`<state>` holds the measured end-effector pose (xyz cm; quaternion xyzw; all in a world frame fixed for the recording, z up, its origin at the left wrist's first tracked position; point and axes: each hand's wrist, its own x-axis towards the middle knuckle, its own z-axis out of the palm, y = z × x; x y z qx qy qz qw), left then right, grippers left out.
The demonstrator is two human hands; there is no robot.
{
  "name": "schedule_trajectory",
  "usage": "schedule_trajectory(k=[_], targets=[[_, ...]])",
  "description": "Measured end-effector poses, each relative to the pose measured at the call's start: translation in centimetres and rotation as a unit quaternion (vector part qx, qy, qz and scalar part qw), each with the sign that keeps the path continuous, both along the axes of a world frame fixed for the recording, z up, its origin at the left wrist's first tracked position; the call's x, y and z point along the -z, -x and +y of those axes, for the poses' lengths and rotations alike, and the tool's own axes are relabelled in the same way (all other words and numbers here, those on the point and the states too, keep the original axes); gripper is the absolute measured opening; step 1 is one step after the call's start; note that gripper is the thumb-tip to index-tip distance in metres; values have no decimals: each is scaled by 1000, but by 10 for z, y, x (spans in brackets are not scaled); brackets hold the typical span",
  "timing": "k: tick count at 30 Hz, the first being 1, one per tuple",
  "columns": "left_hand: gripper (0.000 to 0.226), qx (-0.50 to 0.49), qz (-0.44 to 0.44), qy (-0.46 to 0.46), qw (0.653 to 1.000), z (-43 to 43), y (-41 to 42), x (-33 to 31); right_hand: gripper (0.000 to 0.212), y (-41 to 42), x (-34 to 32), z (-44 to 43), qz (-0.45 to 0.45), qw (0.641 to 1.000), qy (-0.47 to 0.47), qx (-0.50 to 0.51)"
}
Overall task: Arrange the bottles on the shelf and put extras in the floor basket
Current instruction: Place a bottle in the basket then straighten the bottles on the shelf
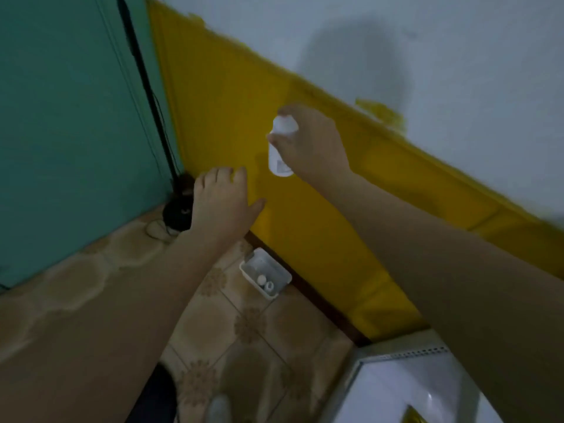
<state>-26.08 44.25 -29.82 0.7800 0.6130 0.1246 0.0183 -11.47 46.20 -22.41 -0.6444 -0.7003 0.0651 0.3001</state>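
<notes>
Head view | right hand (311,141) clamped on white bottle (279,148) | left hand (224,199) spread, empty

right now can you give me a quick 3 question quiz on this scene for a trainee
1. Which hand holds the white bottle?
2. True or false: the basket on the floor is empty.
3. The left hand is: A) gripping a bottle B) open, holding nothing C) inside the basket.

Key: 1. The right hand, fingers wrapped round it. 2. False, small items lie in it. 3. B.
</notes>
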Motion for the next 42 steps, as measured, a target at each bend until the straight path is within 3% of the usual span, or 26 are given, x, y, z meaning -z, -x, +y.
schedule_trajectory(k=[5, 10, 14, 18, 26, 33, 42], targets=[[60, 61, -37, 35, 997, 49, -21, 113, 42, -19, 121, 50, 36, 995, 77, 44], [57, 82, -34, 49, 995, 81, -33, 260, 44, -32, 284, 83, 36, 990, 132, 45], [53, 99, 8, 49, 994, 106, -34, 380, 43, -38, 425, 102, 35, 988, 142, 41], [60, 106, -8, 58, 993, 124, -41, 495, 42, -45, 555, 118, 52, 986, 151, 47], [59, 116, -13, 117, 986, 141, -57, 699, 44, -78, 754, 138, 69, 969, 201, 124], [64, 132, 12, 114, 985, 164, -74, 785, 46, -93, 858, 157, 30, 963, 235, 126], [64, 141, 50, 96, 984, 183, -73, 805, 60, -103, 900, 172, -8, 942, 316, 112]])
